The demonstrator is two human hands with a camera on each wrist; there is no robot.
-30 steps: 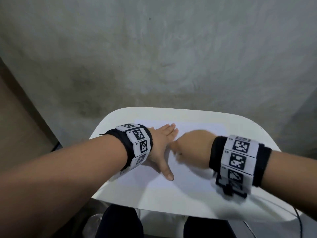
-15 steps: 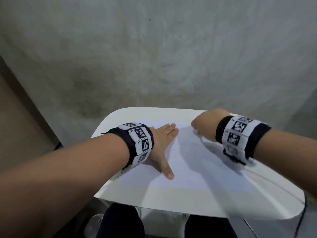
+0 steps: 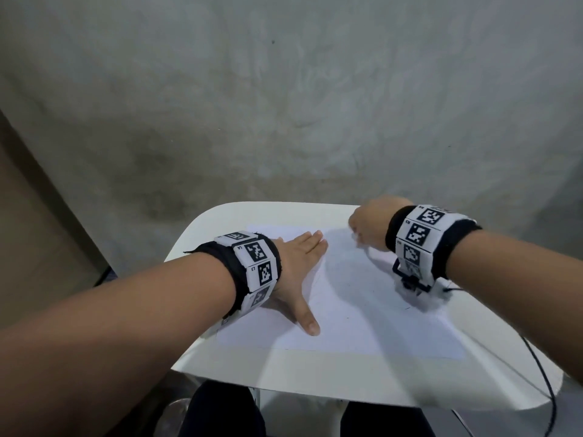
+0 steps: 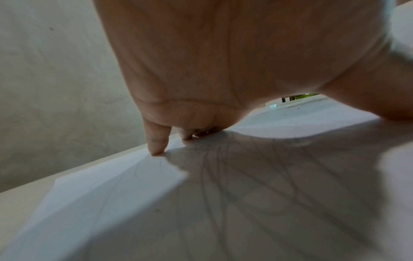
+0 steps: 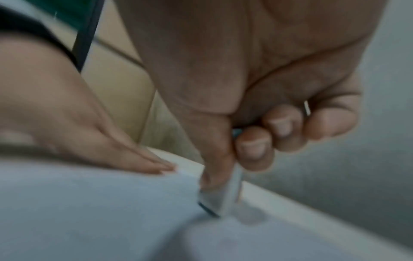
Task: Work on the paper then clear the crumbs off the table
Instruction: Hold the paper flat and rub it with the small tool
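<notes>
A white sheet of paper (image 3: 362,310) lies on the small white table (image 3: 315,373). My left hand (image 3: 299,263) presses flat on the sheet's left part, fingers straight and thumb spread; the left wrist view shows the palm (image 4: 201,70) over faint pencil lines (image 4: 223,167). My right hand (image 3: 367,225) is at the sheet's far right corner. It pinches a small white block with a dark edge, apparently an eraser (image 5: 223,199), whose tip touches the paper (image 5: 89,211). A few dark specks (image 3: 347,317) lie on the sheet.
A black cable (image 3: 542,367) runs from my right wrist over the table's right edge. A grey wall (image 3: 284,105) stands right behind the table. My knees (image 3: 220,411) are under the near edge.
My right hand has moved from the middle of the sheet, beside my left fingertips, away to the far right corner. My left hand has stayed flat in place.
</notes>
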